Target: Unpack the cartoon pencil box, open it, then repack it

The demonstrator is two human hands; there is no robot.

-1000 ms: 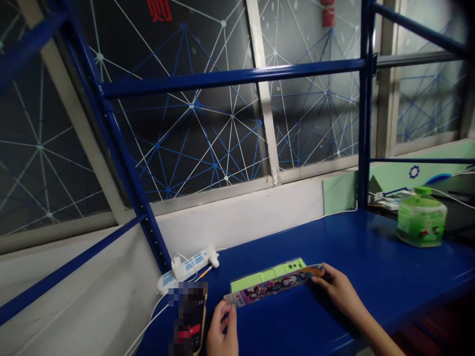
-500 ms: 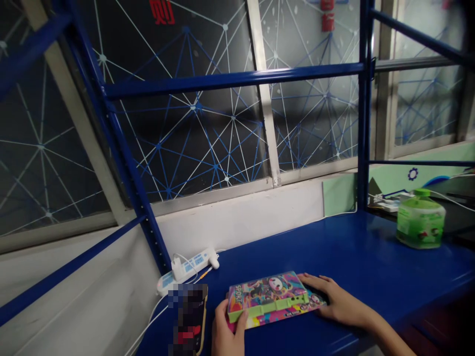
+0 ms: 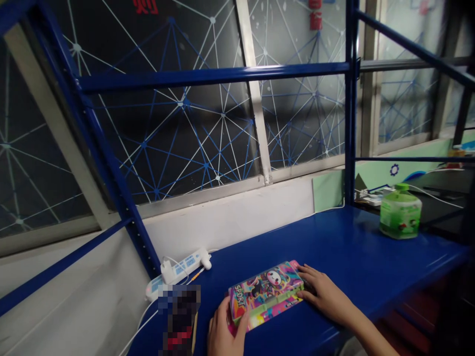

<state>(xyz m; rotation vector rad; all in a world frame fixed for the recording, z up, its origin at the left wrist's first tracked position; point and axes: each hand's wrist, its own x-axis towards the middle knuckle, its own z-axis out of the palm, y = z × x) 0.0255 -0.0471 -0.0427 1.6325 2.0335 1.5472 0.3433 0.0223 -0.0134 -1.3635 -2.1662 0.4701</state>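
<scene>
A flat, brightly printed pencil case (image 3: 261,287) with a cartoon figure, the word SPORT and a light green front edge lies on the blue table. Below that green edge, a pink and yellow printed layer (image 3: 272,313) sticks out towards me. My left hand (image 3: 227,329) grips the left end, with its thumb at the front corner and fingers along the side. At the right end, my right hand (image 3: 322,295) holds on with its thumb at the front and fingers towards the back, covering that end.
Left of the case lies a partly blurred-out phone (image 3: 180,321). Behind it are a white power strip (image 3: 181,269) and its cables. A green-capped bottle (image 3: 401,212) stands at the table's (image 3: 297,242) right. Blue metal frame bars (image 3: 215,74) rise in front of patterned windows.
My view has swung slightly right. My right hand has moved inward along the case's right end, and the lower layer juts out less there. My left hand keeps its grip.
</scene>
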